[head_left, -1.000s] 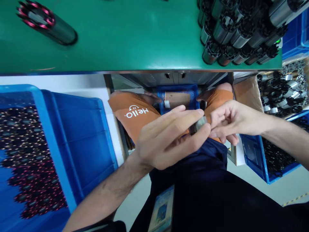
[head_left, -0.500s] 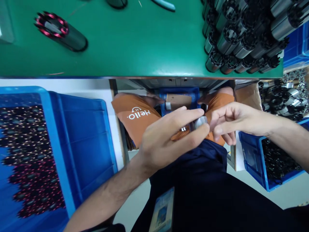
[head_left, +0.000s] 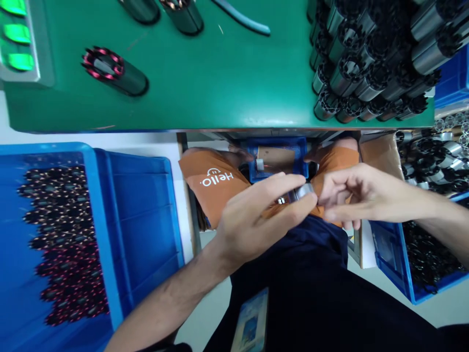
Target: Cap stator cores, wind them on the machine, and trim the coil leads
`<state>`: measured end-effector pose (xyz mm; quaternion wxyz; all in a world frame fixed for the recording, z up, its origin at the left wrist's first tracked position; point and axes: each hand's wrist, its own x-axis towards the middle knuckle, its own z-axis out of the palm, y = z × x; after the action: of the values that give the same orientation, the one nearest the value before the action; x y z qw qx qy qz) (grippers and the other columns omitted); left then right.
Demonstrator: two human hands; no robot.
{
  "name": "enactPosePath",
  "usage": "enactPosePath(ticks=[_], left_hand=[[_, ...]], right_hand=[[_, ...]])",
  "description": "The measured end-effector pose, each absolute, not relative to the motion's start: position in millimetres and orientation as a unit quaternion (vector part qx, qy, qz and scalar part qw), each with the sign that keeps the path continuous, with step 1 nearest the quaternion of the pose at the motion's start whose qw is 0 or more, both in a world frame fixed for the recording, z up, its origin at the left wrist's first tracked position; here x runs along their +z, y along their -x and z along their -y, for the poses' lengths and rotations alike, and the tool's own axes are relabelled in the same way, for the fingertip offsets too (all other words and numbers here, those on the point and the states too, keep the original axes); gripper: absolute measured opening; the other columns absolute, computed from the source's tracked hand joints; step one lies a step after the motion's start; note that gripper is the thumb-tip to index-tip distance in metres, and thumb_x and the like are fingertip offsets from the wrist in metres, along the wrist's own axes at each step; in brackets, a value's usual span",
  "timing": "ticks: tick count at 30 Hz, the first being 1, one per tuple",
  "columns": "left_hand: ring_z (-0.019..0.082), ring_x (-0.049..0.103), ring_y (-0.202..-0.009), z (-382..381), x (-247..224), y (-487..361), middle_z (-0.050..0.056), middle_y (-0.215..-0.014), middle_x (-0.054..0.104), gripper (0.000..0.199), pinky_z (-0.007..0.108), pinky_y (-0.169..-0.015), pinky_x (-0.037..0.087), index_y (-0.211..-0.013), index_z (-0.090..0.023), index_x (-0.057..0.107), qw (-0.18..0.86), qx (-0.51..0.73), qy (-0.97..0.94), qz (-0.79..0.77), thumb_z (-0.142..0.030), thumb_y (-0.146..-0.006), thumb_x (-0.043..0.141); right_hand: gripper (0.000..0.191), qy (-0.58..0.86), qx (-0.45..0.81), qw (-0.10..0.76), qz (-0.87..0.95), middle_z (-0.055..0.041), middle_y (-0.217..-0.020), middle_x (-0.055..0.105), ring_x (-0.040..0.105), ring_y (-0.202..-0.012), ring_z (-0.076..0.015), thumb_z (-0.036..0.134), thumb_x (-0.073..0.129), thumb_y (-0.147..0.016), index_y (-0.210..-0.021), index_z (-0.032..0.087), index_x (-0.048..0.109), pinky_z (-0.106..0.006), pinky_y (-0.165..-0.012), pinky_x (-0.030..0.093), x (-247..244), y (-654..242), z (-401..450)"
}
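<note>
Above my lap, my left hand [head_left: 252,215] grips a short silvery metal cylinder [head_left: 302,191] between thumb and fingers. Most of that cylinder is hidden behind the hand. At its right end is my right hand [head_left: 362,195], with fingers curled and thumb bent in toward them. Whether anything small sits in those right fingertips is too blurred to make out.
On the green table [head_left: 227,78] stand a pink-wound stator [head_left: 115,71], a light-blue tube [head_left: 245,22] and a dense group of metal stator cores [head_left: 362,73]. A blue bin [head_left: 97,220] of wound stators lies left; another bin [head_left: 390,249] holds black parts at right.
The view has shifted, so the table things appear lower and farther right, and green-lit buttons show at upper left. My left hand keeps its hold; the right fingers have moved slightly at the cylinder's end.
</note>
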<state>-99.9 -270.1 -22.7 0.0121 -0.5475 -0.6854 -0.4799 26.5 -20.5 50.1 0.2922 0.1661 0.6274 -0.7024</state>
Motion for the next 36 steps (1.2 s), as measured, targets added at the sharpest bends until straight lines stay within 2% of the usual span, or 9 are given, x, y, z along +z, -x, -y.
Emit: enactPosePath(ticks=[5,12,16,21,25,29,31,34,36], left_hand=[[0.019,0.091,-0.106,271,-14,106,0.004,-0.121,0.092,0.031,0.027,-0.102,0.074,-0.131,-0.023,0.075,0.025,-0.443,0.538,0.717,-0.017,-0.103,0.086],[0.028,0.085,-0.116,266,-17,186,0.005,-0.121,0.090,0.005,0.047,-0.107,0.066,-0.109,-0.026,0.080,0.132,-0.381,0.412,0.817,-0.030,-0.108,0.084],[0.041,0.072,-0.133,256,-31,223,0.013,-0.138,0.081,0.011,0.063,-0.115,0.057,-0.106,-0.028,0.085,0.176,-0.282,0.344,0.878,-0.039,-0.105,0.085],[0.045,0.065,-0.140,255,-14,255,0.017,-0.142,0.073,0.043,0.070,-0.126,0.053,-0.135,-0.026,0.080,0.161,-0.280,0.308,0.895,-0.052,-0.102,0.088],[0.043,0.056,-0.150,230,3,302,0.012,-0.146,0.072,0.030,0.070,-0.134,0.045,-0.124,-0.029,0.089,0.139,-0.266,0.345,0.889,-0.048,-0.101,0.092],[0.046,0.058,-0.146,189,-13,350,0.012,-0.121,0.077,0.037,0.072,-0.133,0.045,-0.082,-0.021,0.082,0.106,-0.285,0.357,0.883,-0.036,-0.070,0.114],[0.046,0.061,-0.145,178,-19,359,0.012,-0.114,0.078,0.045,0.071,-0.130,0.049,-0.070,-0.021,0.072,0.116,-0.324,0.371,0.863,-0.030,-0.065,0.116],[0.034,0.068,-0.135,185,-9,339,0.007,-0.116,0.079,0.036,0.059,-0.128,0.056,-0.079,-0.019,0.075,0.127,-0.337,0.389,0.848,-0.029,-0.077,0.110],[0.024,0.075,-0.113,199,10,302,0.002,-0.111,0.079,0.030,0.047,-0.118,0.064,-0.093,-0.019,0.079,0.114,-0.368,0.410,0.827,-0.031,-0.083,0.104]], right_hand=[[0.038,-0.188,-0.698,0.221,-0.655,0.0034,-0.065,0.072,0.066,-0.051,-0.0089,0.039,0.104,-0.094,-0.086,0.020,0.073,-0.015,-0.049,0.050,45,-39,24],[0.044,-0.248,-0.664,0.220,-0.670,-0.0016,-0.085,0.077,0.068,-0.065,-0.0104,0.064,0.090,-0.104,-0.112,0.021,0.085,-0.020,-0.062,0.054,4,-80,12],[0.058,-0.258,-0.649,0.260,-0.667,-0.0026,-0.092,0.076,0.067,-0.074,-0.0134,0.076,0.084,-0.103,-0.117,0.020,0.084,-0.027,-0.070,0.056,-26,-103,30],[0.062,-0.277,-0.631,0.248,-0.681,-0.0027,-0.098,0.076,0.065,-0.079,-0.0141,0.080,0.082,-0.103,-0.121,0.021,0.084,-0.028,-0.073,0.054,-44,-123,35],[0.061,-0.276,-0.656,0.221,-0.667,-0.0022,-0.094,0.075,0.067,-0.075,-0.0147,0.078,0.085,-0.101,-0.120,0.020,0.084,-0.030,-0.074,0.060,-39,-115,35],[0.048,-0.232,-0.670,0.202,-0.675,-0.0023,-0.092,0.077,0.071,-0.075,-0.0167,0.068,0.092,-0.100,-0.119,0.024,0.087,-0.030,-0.070,0.060,-34,-108,44],[0.042,-0.219,-0.657,0.198,-0.694,-0.0026,-0.095,0.080,0.072,-0.078,-0.0171,0.063,0.093,-0.101,-0.119,0.026,0.088,-0.028,-0.069,0.057,-34,-109,47],[0.039,-0.218,-0.621,0.175,-0.732,-0.0042,-0.098,0.084,0.074,-0.082,-0.0183,0.061,0.092,-0.103,-0.117,0.025,0.089,-0.027,-0.067,0.055,-27,-110,44],[0.039,-0.235,-0.617,0.131,-0.740,-0.0048,-0.092,0.083,0.074,-0.078,-0.0180,0.060,0.090,-0.105,-0.115,0.022,0.089,-0.028,-0.068,0.058,-15,-105,40]])
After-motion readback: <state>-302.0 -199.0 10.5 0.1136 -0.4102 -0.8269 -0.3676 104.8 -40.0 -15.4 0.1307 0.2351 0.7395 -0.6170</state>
